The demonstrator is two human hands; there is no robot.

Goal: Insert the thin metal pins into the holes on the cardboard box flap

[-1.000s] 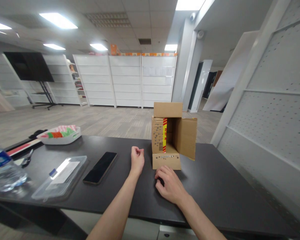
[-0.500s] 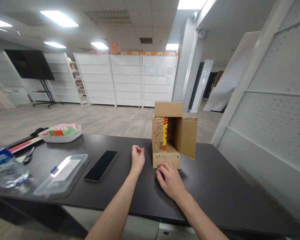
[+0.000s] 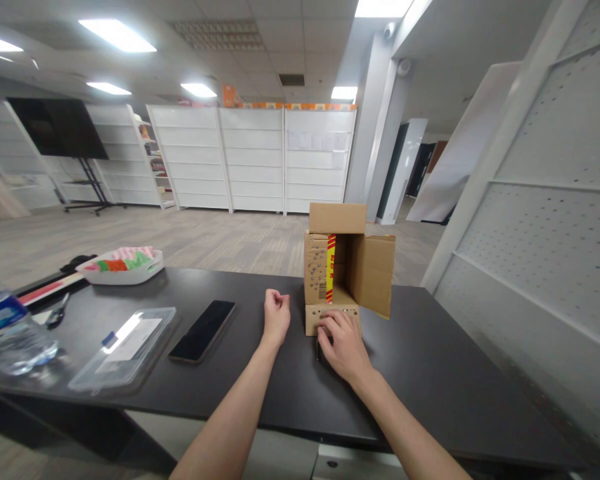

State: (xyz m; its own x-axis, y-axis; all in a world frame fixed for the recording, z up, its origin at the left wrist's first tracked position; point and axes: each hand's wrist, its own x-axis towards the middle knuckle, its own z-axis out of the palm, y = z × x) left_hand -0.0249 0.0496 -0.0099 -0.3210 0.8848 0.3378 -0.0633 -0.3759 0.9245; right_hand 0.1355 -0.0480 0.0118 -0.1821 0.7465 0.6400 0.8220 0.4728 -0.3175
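Note:
An opened cardboard box (image 3: 376, 273) stands on its side on the dark table, its mouth facing me. Small round grey spots dot its left flap, which carries a red and yellow strip (image 3: 331, 270). My right hand (image 3: 343, 343) is at the lower flap (image 3: 312, 324), fingers bent over its row of small round spots and covering part of it. A thin dark upright line (image 3: 317, 350) shows below the fingertips; its kind is unclear. Left of the box, my left hand (image 3: 277, 317) is closed with curled fingers above the table; whatever is inside is hidden.
A black phone (image 3: 203, 332) and a clear lidded plastic case (image 3: 125, 347) lie to the left. Beyond them are a water bottle (image 3: 13, 330) and a white basket (image 3: 130, 272) with colourful cloth-like contents. A perforated white panel (image 3: 555, 233) rises at the right.
My right hand has moved up and slightly right onto the lower flap, covering more of its row of spots. The thin dark line now shows beneath it. My left hand is nearly still.

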